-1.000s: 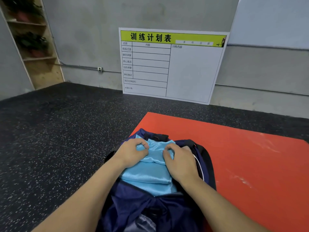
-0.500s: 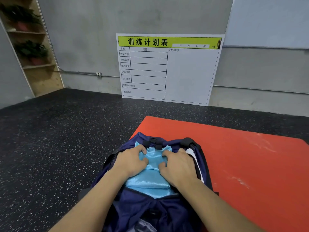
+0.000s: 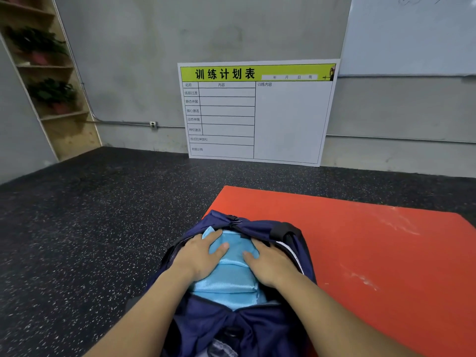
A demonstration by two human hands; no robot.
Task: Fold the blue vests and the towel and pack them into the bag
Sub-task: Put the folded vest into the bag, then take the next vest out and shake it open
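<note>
From the head view, the folded blue vests (image 3: 228, 284) sit inside the open mouth of the navy bag (image 3: 260, 328), which lies partly on the near left corner of a red mat (image 3: 373, 248) and partly on the speckled dark floor (image 3: 77, 228). The left hand (image 3: 199, 256) lies flat on the left part of the vests, fingers relaxed and pressing down. The right hand (image 3: 270, 264) presses the right part likewise, palm down. A white training board (image 3: 291, 119) leans against the far wall.
</note>
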